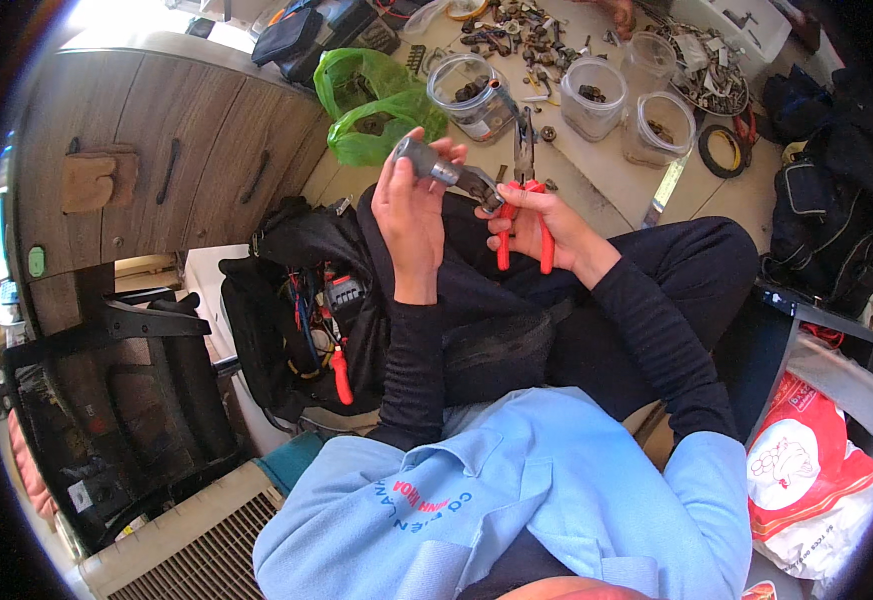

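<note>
- Both hands are apart from each other, raised above the lap, with one grey metal part (pixel 439 169) bridging the gap between them.
- Left hand (pixel 413 215): fingers and thumb closed around the wide end of that part.
- Right hand (pixel 549 222): wrapped around one pair of pliers (pixel 526 163), its thumb and fingers also at the part's narrow end (whether the pliers' jaws grip anything, I cannot tell).
- Looks of the metal part: a dull, smooth, thick cylinder, stepping down to a slimmer shiny neck, then a bent, darker end piece; it lies tilted, wide end up and to the left.
- Looks of the pliers: two bright red handles, somewhat spread, and a dark metal nose pointing away from the person.
- Four clear plastic tubs (pixel 645 155) stand on the floor beyond, at least three holding small dark or brassy pieces.
- One green plastic bag (pixel 342 85), just beyond the left hand.
- One black tape roll (pixel 709 164), right of the tubs.
- One open black bag (pixel 257 305) of tools, left of the lap.
</note>
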### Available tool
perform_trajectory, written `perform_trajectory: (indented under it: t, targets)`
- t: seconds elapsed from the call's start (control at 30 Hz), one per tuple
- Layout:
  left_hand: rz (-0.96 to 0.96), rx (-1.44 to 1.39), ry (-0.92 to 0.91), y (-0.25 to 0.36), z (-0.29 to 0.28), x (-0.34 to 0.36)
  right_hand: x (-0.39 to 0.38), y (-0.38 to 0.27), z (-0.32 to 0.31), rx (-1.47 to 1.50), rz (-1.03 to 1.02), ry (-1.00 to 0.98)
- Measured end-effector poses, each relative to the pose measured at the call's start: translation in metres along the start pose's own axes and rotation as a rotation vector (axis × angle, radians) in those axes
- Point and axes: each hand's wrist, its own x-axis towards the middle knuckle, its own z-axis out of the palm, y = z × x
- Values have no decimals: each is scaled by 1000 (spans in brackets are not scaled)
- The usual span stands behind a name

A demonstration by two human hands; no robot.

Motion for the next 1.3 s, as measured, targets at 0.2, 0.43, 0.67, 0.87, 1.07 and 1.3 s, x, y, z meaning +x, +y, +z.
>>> perform_trajectory:
  t: [0.2, 0.43, 0.67, 0.87, 1.07, 1.3]
  targets:
    - [133, -6, 84, -12, -38, -3, 5, 14, 6, -589, 36, 233]
    - [279, 195, 167, 12, -94, 5, 13, 24, 5, -1565, -186, 535]
    - [213, 105, 187, 5, -125, 0, 45, 55, 5, -1589, -110, 512]
    - [171, 166, 168, 4, -143, 4, 59, 59, -2, -1576, -25, 539]
    - [135, -128, 42, 1, -136, 12, 69, 51, -17, -1529, 79, 471]
    - [223, 119, 116, -12, -135, 14, 72, 43, -12, -1481, 160, 463]
